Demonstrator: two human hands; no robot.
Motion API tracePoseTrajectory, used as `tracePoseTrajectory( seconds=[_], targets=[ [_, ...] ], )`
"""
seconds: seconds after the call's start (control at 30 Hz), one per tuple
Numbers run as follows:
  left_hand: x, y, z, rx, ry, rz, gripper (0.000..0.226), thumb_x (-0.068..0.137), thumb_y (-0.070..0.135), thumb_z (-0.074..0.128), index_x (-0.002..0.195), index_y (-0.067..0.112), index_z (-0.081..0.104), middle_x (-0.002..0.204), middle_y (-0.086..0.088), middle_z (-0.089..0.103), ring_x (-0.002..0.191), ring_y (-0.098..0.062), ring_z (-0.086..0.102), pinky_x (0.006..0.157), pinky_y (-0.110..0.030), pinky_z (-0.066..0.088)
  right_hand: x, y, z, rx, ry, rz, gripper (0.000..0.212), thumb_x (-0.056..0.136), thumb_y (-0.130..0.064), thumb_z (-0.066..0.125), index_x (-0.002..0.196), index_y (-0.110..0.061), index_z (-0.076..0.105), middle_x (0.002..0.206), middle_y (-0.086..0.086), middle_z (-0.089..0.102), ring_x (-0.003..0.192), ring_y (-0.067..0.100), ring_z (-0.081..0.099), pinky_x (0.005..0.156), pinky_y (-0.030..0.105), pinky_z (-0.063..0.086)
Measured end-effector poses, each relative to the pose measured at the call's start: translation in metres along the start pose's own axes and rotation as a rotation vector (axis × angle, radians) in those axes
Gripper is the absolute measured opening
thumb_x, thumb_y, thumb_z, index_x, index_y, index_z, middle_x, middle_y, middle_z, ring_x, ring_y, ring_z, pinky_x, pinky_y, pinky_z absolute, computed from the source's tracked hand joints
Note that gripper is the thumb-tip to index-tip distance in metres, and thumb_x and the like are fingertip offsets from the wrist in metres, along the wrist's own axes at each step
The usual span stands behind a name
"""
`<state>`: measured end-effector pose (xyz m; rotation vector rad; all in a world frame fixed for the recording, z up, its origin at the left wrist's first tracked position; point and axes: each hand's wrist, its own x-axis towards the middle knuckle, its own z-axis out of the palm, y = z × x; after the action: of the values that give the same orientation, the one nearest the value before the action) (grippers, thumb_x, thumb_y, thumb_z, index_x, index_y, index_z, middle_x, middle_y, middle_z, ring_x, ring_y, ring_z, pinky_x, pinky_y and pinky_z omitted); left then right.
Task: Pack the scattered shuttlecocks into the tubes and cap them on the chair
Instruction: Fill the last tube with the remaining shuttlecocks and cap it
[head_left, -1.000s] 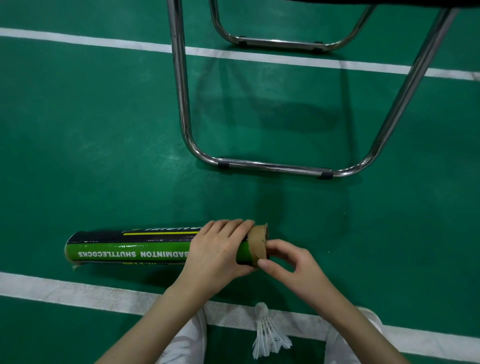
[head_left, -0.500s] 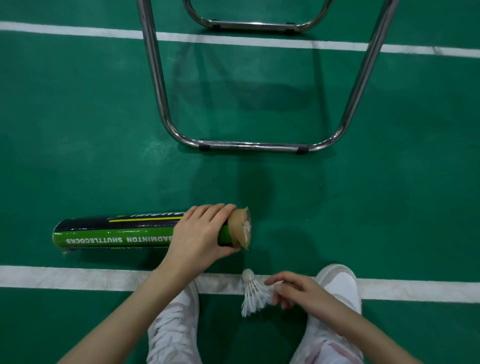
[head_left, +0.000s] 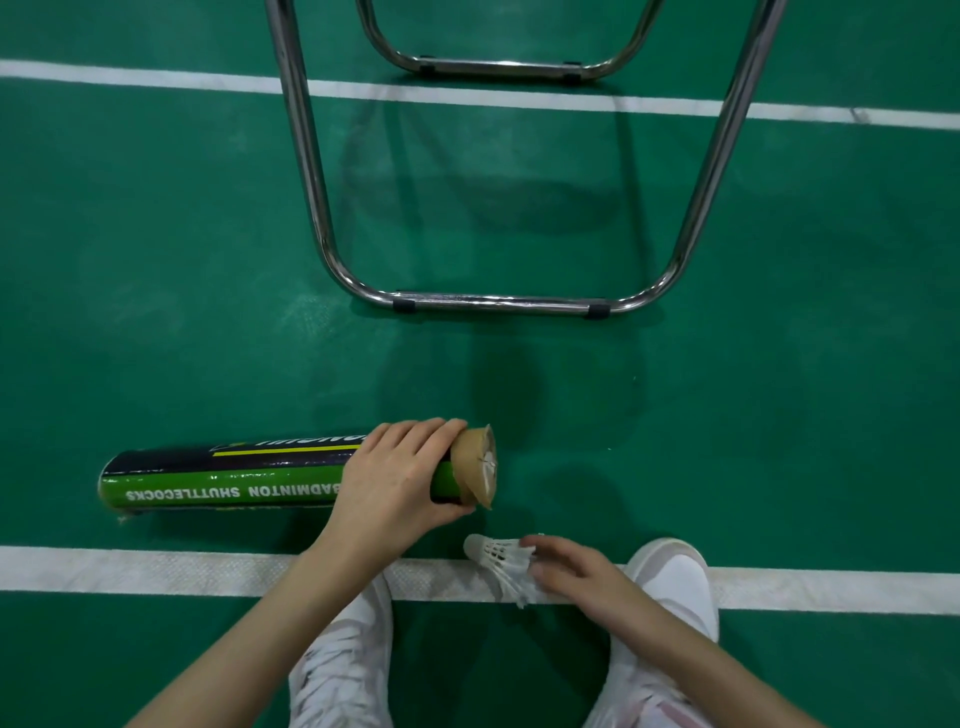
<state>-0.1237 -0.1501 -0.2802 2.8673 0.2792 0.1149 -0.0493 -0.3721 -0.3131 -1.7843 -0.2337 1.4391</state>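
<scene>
A green and black shuttlecock tube (head_left: 228, 480) lies on its side on the green court floor. My left hand (head_left: 400, 480) grips it near its right end, where brown tape rings the open mouth (head_left: 480, 473) and white feathers show inside. A white feather shuttlecock (head_left: 498, 561) is just below the mouth, over the white line, cork pointing left. My right hand (head_left: 571, 574) holds it by the feather end.
The chrome legs of a chair (head_left: 498, 304) stand on the floor just beyond the tube; its seat is out of view. A white court line (head_left: 130, 569) runs under my hands. My two white shoes (head_left: 675, 577) are at the bottom.
My right hand left the tube mouth, dropped to the shuttlecock by my feet and picked it up, lifting it toward the tube. My left hand kept hold of the tube.
</scene>
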Motion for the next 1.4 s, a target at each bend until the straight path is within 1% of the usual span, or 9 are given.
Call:
tracePoseTrajectory(
  seconds=[0.13, 0.27, 0.43, 0.63, 0.77, 0.9, 1.07, 1.17, 1.4],
  targets=[
    [0.007, -0.002, 0.003, 0.007, -0.007, -0.017, 0.082, 0.051, 0.055, 0.08, 0.119, 0.016, 0.055, 0.11, 0.0, 0.065, 0.096, -0.022, 0.062, 0.083, -0.034, 0.047, 0.019, -0.011, 0.005, 0.072, 0.209, -0.077, 0.018, 0.085, -0.015, 0.063, 0.103, -0.018, 0.061, 0.104, 0.002, 0.062, 0.081, 0.0, 0.061, 0.071, 0.01, 0.048],
    [0.014, -0.003, 0.005, 0.006, 0.001, -0.047, 0.081, 0.05, 0.054, 0.081, 0.118, 0.015, 0.056, 0.109, 0.0, 0.066, 0.095, -0.023, 0.062, 0.083, -0.035, 0.048, 0.034, -0.017, 0.013, 0.08, 0.357, -0.086, 0.019, 0.082, -0.016, 0.067, 0.094, -0.023, 0.055, 0.098, -0.006, 0.058, 0.077, 0.009, 0.061, 0.065, 0.015, 0.047],
    [0.02, -0.005, 0.005, 0.012, -0.004, -0.065, 0.082, 0.051, 0.055, 0.08, 0.118, 0.015, 0.057, 0.108, -0.001, 0.066, 0.094, -0.024, 0.063, 0.084, -0.035, 0.048, 0.042, -0.02, 0.017, 0.138, 0.336, -0.092, 0.022, 0.086, -0.005, 0.059, 0.094, -0.022, 0.047, 0.091, 0.002, 0.066, 0.069, 0.007, 0.062, 0.057, 0.014, 0.047],
    [0.026, -0.007, 0.003, 0.012, 0.019, -0.093, 0.081, 0.049, 0.053, 0.082, 0.116, 0.015, 0.059, 0.107, -0.002, 0.067, 0.093, -0.025, 0.064, 0.083, -0.037, 0.049, 0.04, -0.059, -0.018, 0.345, 0.522, -0.283, 0.019, 0.088, -0.005, 0.058, 0.098, -0.018, 0.047, 0.083, 0.001, 0.073, 0.077, 0.01, 0.068, 0.075, 0.023, 0.05],
    [0.031, -0.009, -0.001, -0.001, 0.034, -0.109, 0.08, 0.051, 0.052, 0.081, 0.117, 0.014, 0.058, 0.107, -0.003, 0.067, 0.093, -0.025, 0.064, 0.083, -0.038, 0.049, 0.031, -0.089, -0.027, 0.39, 0.46, -0.415, 0.015, 0.088, -0.005, 0.057, 0.096, -0.017, 0.053, 0.076, -0.007, 0.074, 0.075, 0.004, 0.066, 0.073, 0.013, 0.049],
    [0.039, -0.003, -0.005, -0.014, 0.055, -0.122, 0.08, 0.049, 0.05, 0.082, 0.116, 0.014, 0.059, 0.107, -0.003, 0.067, 0.093, -0.025, 0.064, 0.082, -0.038, 0.049, 0.025, -0.106, -0.016, 0.375, 0.371, -0.469, 0.012, 0.088, -0.002, 0.056, 0.097, -0.009, 0.054, 0.076, -0.004, 0.073, 0.072, 0.002, 0.066, 0.069, 0.009, 0.047],
    [0.061, 0.009, -0.015, -0.045, 0.107, -0.116, 0.078, 0.051, 0.049, 0.082, 0.116, 0.013, 0.058, 0.107, -0.003, 0.067, 0.093, -0.026, 0.064, 0.079, -0.037, 0.05, 0.022, -0.121, -0.004, 0.261, 0.346, -0.57, 0.008, 0.09, -0.011, 0.055, 0.09, -0.019, 0.058, 0.073, -0.014, 0.069, 0.075, -0.002, 0.061, 0.073, 0.011, 0.046],
    [0.07, 0.012, -0.022, -0.057, 0.14, -0.122, 0.078, 0.052, 0.044, 0.082, 0.117, 0.011, 0.057, 0.105, -0.005, 0.067, 0.092, -0.028, 0.063, 0.077, -0.038, 0.05, 0.021, -0.128, -0.007, 0.113, 0.397, -0.617, 0.019, 0.084, -0.014, 0.064, 0.089, -0.031, 0.056, 0.085, -0.022, 0.064, 0.086, -0.002, 0.058, 0.081, 0.012, 0.044],
    [0.071, 0.013, -0.026, -0.069, 0.156, -0.115, 0.076, 0.05, 0.038, 0.083, 0.116, 0.008, 0.058, 0.103, -0.007, 0.068, 0.089, -0.029, 0.064, 0.075, -0.038, 0.051, 0.025, -0.136, -0.007, -0.104, 0.454, -0.617, 0.035, 0.08, -0.008, 0.067, 0.084, -0.038, 0.049, 0.083, -0.021, 0.061, 0.084, -0.009, 0.056, 0.077, 0.006, 0.041]
  ],
)
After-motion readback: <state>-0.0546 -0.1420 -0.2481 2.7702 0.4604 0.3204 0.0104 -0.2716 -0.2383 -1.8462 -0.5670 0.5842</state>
